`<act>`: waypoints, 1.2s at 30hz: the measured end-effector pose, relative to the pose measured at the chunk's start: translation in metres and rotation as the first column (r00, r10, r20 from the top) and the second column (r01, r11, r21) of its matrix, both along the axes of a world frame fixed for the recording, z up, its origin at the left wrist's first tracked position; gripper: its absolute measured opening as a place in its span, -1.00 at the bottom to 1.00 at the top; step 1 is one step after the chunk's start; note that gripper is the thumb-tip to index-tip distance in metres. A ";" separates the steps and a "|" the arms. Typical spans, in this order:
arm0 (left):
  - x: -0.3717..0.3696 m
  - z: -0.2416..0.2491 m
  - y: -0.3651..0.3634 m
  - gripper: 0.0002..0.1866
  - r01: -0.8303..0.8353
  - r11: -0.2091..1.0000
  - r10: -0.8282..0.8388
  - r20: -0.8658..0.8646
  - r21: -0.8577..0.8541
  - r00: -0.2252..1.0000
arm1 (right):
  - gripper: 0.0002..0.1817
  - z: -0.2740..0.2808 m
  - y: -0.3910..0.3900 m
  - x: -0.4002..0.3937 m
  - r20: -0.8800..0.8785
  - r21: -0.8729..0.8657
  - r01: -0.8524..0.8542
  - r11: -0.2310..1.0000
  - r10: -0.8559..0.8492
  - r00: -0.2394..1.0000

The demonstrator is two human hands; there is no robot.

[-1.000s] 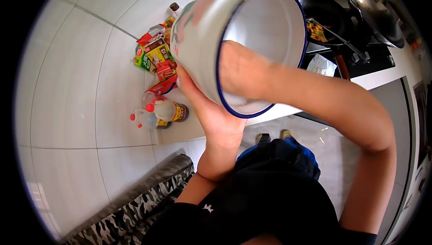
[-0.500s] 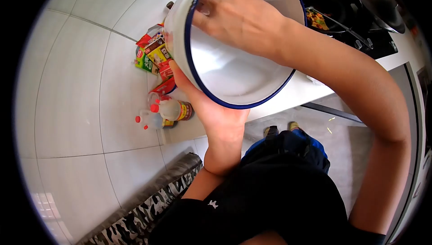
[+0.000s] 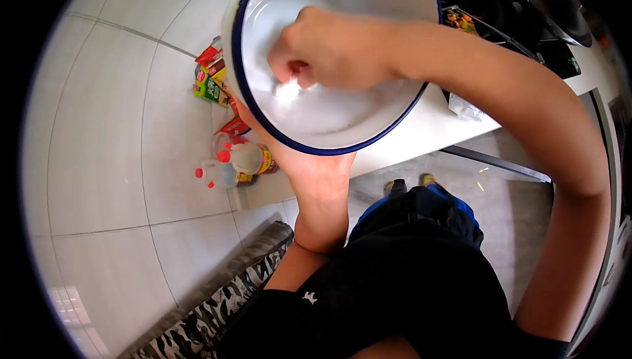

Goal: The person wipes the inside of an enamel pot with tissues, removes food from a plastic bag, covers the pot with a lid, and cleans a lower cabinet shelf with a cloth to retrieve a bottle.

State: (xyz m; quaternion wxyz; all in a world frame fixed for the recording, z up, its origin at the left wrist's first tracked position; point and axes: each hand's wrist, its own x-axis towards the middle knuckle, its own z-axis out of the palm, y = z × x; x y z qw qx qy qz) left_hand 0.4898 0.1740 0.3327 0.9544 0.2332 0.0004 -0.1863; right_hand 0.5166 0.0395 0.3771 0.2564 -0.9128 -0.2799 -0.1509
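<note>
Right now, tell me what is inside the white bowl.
The right hand reaches into the bowl, fingertips pinching something small and white. The hand covers part of the bowl's bottom.

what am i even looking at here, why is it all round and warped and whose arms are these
This is one picture from a small camera worn on a person's head, looking down, so the arms are the wearer's own. The wide lens bends everything and blacks out the corners.

The left hand holds a big white enamel bowl with a blue rim from underneath, tipped toward the camera. The right hand reaches inside it, fingers pinched around something small and white that I cannot identify.

Behind, on a white counter, stand bottles with red caps and colourful packets against a tiled wall. At top right a black pan with food in it sits on a stove. Below are the person's dark clothes and the floor.
</note>
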 end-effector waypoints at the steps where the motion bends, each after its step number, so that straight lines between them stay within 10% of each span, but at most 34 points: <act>1: 0.000 0.000 0.002 -0.40 0.055 0.996 -0.055 0.003 -0.074 0.998 | -0.80 0.012 -0.002 0.000 0.018 -0.021 0.016 1.000 -0.015 1.000; 4: 0.001 0.006 0.000 -0.33 0.149 0.985 -0.152 -0.030 -0.085 0.988 | -0.61 0.043 -0.006 0.004 0.184 -0.488 0.233 0.841 -0.162 0.970; 7: 0.003 0.007 -0.001 -0.28 0.182 0.983 -0.184 -0.059 -0.040 0.981 | -0.63 0.028 -0.006 0.009 0.331 -0.462 0.364 0.809 -0.223 0.917; 13: 0.008 0.003 0.002 -0.28 0.159 0.987 -0.160 -0.023 -0.018 0.987 | -0.78 -0.004 0.003 0.014 0.005 0.035 0.267 0.963 -0.267 0.964; 19: 0.012 -0.002 0.008 -0.27 0.087 0.996 -0.088 0.044 0.021 0.995 | -0.70 0.000 0.023 0.018 0.122 0.281 0.370 0.885 -0.415 0.902; 25: 0.019 -0.006 0.019 -0.29 0.052 0.998 -0.054 0.049 0.036 0.997 | -0.89 -0.004 0.036 0.032 0.196 0.398 0.122 0.909 -0.214 0.957; 29: 0.023 -0.002 0.024 -0.32 0.096 0.995 -0.096 -0.019 -0.002 0.995 | -0.85 -0.019 0.045 0.029 0.181 -0.078 0.048 0.996 -0.033 0.983; 32: 0.037 -0.006 0.030 -0.37 0.084 0.989 -0.089 -0.034 -0.121 0.995 | -0.86 -0.008 0.036 0.027 0.114 -0.720 0.017 0.694 0.094 0.989; 36: 0.041 -0.004 0.042 -0.41 0.060 0.989 -0.064 -0.023 -0.135 0.998 | -0.87 0.003 0.038 0.056 0.494 -0.770 0.198 0.606 0.371 0.786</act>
